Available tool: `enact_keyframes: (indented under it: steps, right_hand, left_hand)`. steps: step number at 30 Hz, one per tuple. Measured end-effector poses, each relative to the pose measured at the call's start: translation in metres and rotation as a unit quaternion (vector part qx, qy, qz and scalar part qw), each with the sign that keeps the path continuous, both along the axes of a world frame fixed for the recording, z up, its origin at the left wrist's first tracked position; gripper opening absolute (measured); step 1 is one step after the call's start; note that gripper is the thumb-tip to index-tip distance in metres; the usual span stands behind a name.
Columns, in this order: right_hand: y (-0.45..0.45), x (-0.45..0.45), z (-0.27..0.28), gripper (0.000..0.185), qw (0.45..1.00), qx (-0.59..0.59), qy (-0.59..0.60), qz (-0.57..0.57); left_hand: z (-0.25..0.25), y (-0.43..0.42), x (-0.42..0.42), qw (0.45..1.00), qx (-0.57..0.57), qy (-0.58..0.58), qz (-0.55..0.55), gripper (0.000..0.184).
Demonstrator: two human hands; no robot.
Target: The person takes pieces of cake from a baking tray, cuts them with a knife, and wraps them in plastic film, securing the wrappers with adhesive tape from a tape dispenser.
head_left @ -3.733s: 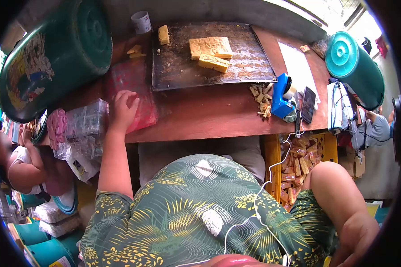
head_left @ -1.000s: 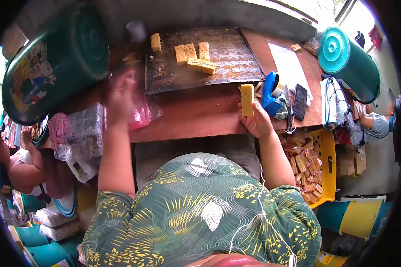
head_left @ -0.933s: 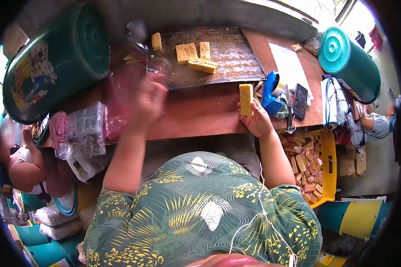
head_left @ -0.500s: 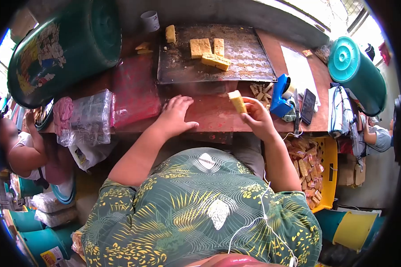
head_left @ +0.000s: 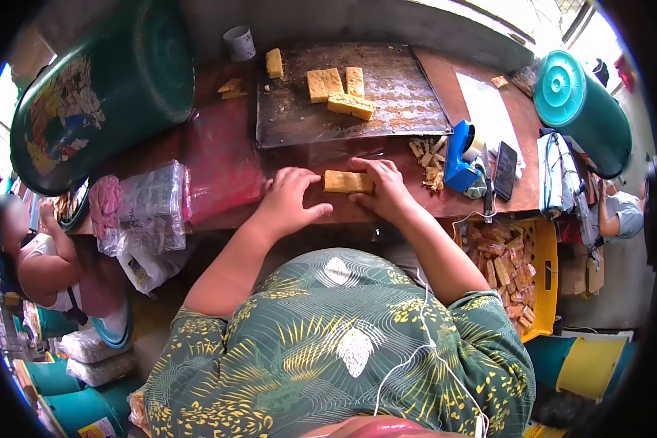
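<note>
One cake bar (head_left: pixel 343 181) is lying flat on the table (head_left: pixel 522 118), its right end sitting in the right grip (head_left: pixel 388 186), which is pinching it between thumb and fingers. Just left of the bar, the left grip (head_left: pixel 288 197) is resting spread, its thumb pointing toward the bar. Red plastic (head_left: pixel 225 153) is lying left of the left grip; trimmings (head_left: pixel 432 175) and a blue tape dispenser (head_left: pixel 460 164) are sitting right of the right grip. Beyond both, a tray (head_left: pixel 409 91) is carrying cake pieces (head_left: pixel 324 85).

Beyond the right hand (head_left: pixel 388 190), tray's right half (head_left: pixel 409 87) lies open (dispenser (head_left: pixel 460 159) alongside).
</note>
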State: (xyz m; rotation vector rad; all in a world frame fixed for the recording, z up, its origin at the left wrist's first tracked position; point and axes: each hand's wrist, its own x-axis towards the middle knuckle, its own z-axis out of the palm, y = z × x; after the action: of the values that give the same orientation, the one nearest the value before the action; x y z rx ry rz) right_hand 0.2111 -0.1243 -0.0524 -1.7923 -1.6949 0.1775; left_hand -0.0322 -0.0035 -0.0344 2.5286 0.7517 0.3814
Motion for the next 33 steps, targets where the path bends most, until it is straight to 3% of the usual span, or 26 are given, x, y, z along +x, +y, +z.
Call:
enact_keyframes:
  steps: [2,7,9,10,11,13,14,16,17,19,22,25,26,29,30,33]
  right_hand:
    - [-0.017,-0.009,0.008,0.08,0.998,0.034,-0.041,-0.028]
    - [-0.067,-0.027,-0.001,0.062,0.99,0.034,-0.086,0.11]
    - [-0.072,-0.029,-0.012,0.058,0.985,0.025,-0.131,0.106]
    - [-0.071,-0.027,-0.017,0.057,0.984,0.027,-0.146,0.102]
    - [-0.07,-0.025,-0.021,0.057,0.982,0.029,-0.16,0.098]
    - [-0.066,-0.022,-0.011,0.034,0.987,0.038,-0.107,0.111]
    - [-0.063,-0.018,-0.007,0.027,0.99,0.023,-0.081,0.115]
    - [-0.054,-0.015,0.011,0.012,0.991,0.061,-0.056,0.104]
    - [-0.05,-0.011,0.022,0.014,0.985,0.098,-0.111,0.094]
    - [-0.038,-0.013,0.047,0.015,0.973,0.179,-0.141,0.031]
    - [-0.014,-0.001,0.054,0.013,0.974,0.159,-0.157,0.037]
    - [-0.004,0.009,0.053,0.023,0.991,0.044,-0.09,0.088]
    - [-0.004,0.006,0.051,0.03,0.993,0.067,-0.065,0.074]
    - [-0.006,-0.001,0.044,0.035,0.995,0.079,-0.024,0.058]
    - [-0.006,0.008,0.023,0.029,0.993,0.068,-0.078,0.049]
    - [-0.01,0.008,0.01,0.02,0.996,0.032,-0.04,0.075]
  left_hand:
    - [0.012,0.01,0.013,0.997,0.064,-0.05,0.012,0.066]
    - [0.018,0.044,0.061,0.966,0.207,-0.145,0.047,0.062]
    - [0.014,0.055,0.079,0.968,0.22,-0.114,0.049,0.059]
    - [0.013,0.058,0.086,0.963,0.227,-0.137,0.046,0.043]
    - [0.012,0.061,0.09,0.972,0.2,-0.114,0.036,0.037]
    - [0.026,0.058,0.093,0.988,0.144,-0.062,0.012,0.026]
    - [0.032,0.051,0.09,0.984,0.147,-0.103,-0.005,0.014]
    - [0.049,0.036,0.081,0.989,0.005,-0.135,-0.062,0.009]
    - [0.051,0.03,0.076,0.983,-0.067,-0.148,-0.088,0.008]
    - [0.046,0.022,0.067,0.966,-0.11,-0.181,-0.15,0.019]
    - [0.052,0.005,0.052,0.96,-0.138,-0.177,-0.17,0.037]
    - [0.052,-0.003,0.047,0.969,0.122,-0.153,-0.152,0.05]
    - [0.04,-0.001,0.047,0.978,0.124,-0.109,-0.127,0.059]
    - [0.034,0.0,0.047,0.978,0.136,-0.106,-0.114,0.058]
    - [0.033,-0.001,0.047,0.979,0.119,-0.117,-0.117,0.058]
    - [0.028,-0.002,0.051,0.982,0.092,-0.118,-0.118,0.057]
